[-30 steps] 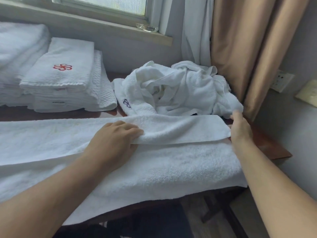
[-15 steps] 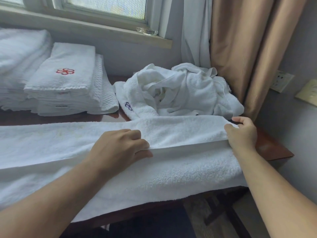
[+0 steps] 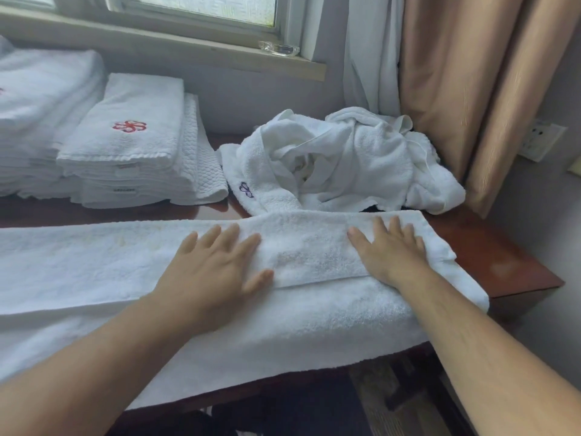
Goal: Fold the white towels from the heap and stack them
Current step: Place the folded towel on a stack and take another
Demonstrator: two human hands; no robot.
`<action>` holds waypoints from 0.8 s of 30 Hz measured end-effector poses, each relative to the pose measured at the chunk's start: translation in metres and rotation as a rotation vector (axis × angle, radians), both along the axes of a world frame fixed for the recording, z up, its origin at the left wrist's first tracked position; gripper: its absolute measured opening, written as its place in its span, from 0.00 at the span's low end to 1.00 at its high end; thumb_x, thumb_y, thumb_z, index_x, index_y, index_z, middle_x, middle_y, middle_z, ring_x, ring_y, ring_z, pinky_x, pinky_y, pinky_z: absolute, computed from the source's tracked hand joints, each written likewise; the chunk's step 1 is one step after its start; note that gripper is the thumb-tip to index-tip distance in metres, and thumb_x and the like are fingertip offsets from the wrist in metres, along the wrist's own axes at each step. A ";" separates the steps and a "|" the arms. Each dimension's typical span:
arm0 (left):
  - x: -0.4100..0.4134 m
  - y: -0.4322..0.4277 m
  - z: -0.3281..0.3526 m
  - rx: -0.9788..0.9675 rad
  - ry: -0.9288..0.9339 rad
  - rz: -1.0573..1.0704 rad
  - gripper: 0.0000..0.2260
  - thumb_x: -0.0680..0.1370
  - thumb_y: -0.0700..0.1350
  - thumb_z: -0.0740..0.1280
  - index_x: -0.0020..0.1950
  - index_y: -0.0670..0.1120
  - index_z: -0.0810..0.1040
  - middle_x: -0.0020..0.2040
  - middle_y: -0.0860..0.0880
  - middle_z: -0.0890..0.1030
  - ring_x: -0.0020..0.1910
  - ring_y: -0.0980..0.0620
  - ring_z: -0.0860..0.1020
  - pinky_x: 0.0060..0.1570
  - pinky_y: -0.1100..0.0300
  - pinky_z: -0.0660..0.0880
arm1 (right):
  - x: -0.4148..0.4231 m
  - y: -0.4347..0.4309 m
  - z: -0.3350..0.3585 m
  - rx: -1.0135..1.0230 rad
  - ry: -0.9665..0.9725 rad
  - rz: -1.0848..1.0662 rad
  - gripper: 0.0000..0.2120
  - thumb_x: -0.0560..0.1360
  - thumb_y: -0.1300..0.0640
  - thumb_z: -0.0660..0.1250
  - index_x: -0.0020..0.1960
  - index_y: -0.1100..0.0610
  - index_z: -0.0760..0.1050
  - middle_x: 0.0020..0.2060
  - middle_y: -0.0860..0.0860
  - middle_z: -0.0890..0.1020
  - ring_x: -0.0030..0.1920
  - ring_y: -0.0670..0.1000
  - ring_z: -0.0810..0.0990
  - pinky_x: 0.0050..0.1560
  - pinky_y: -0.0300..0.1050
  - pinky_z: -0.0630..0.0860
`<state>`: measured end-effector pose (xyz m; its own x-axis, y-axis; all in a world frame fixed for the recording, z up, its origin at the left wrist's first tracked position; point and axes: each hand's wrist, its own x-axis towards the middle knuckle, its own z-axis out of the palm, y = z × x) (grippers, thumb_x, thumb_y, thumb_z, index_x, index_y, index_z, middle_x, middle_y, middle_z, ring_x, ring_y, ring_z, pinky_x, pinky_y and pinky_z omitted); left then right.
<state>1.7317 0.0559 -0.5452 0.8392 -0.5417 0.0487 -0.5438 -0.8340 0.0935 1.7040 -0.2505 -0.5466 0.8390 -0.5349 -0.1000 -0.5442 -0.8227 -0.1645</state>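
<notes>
A long white towel [image 3: 308,322] lies across the dark wooden table [image 3: 503,262], its far strip folded over toward me and its near edge hanging off the front. My left hand [image 3: 217,265] lies flat with spread fingers on the folded strip near the middle. My right hand [image 3: 390,250] presses flat on the same strip close to its right end. Behind them sits the crumpled heap of white towels [image 3: 342,165], one with a purple emblem. At the back left stands a stack of folded towels [image 3: 132,143], its top one bearing a red emblem.
A second, taller pile of folded white towels [image 3: 37,99] is at the far left. A glass dish [image 3: 279,48] rests on the window sill. Tan curtains [image 3: 465,83] hang at the right beside a wall socket [image 3: 540,140]. The table's right corner is bare wood.
Both hands have let go of the folded edge they were pinching and now lie flat on top of the strip. The right hand moved left onto the towel.
</notes>
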 end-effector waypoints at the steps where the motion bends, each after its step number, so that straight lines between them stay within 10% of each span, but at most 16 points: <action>1: 0.000 0.002 -0.004 -0.001 0.022 0.000 0.37 0.74 0.72 0.36 0.81 0.60 0.46 0.83 0.51 0.48 0.81 0.49 0.45 0.79 0.47 0.44 | 0.002 -0.003 -0.001 -0.021 -0.006 0.007 0.45 0.74 0.24 0.38 0.83 0.48 0.44 0.82 0.54 0.43 0.81 0.60 0.40 0.79 0.60 0.40; 6: 0.006 -0.003 -0.007 -0.055 0.043 0.004 0.34 0.77 0.71 0.39 0.82 0.60 0.46 0.83 0.51 0.46 0.81 0.50 0.44 0.79 0.46 0.43 | 0.009 0.003 0.006 -0.030 -0.112 -0.018 0.38 0.79 0.30 0.48 0.81 0.51 0.56 0.81 0.56 0.56 0.80 0.60 0.51 0.78 0.58 0.49; 12: 0.010 0.029 0.020 -0.568 0.166 0.028 0.17 0.83 0.55 0.60 0.72 0.56 0.73 0.72 0.56 0.71 0.72 0.57 0.65 0.68 0.61 0.62 | 0.002 0.112 0.018 0.107 -0.700 0.370 0.14 0.78 0.53 0.67 0.61 0.54 0.80 0.63 0.50 0.78 0.65 0.54 0.69 0.65 0.47 0.65; 24: -0.034 0.268 -0.006 -0.405 -0.148 0.818 0.20 0.82 0.52 0.55 0.73 0.50 0.72 0.72 0.47 0.73 0.71 0.44 0.68 0.69 0.43 0.66 | 0.012 0.327 0.005 0.249 -0.391 1.181 0.18 0.80 0.42 0.60 0.65 0.47 0.77 0.65 0.45 0.75 0.67 0.49 0.69 0.68 0.48 0.66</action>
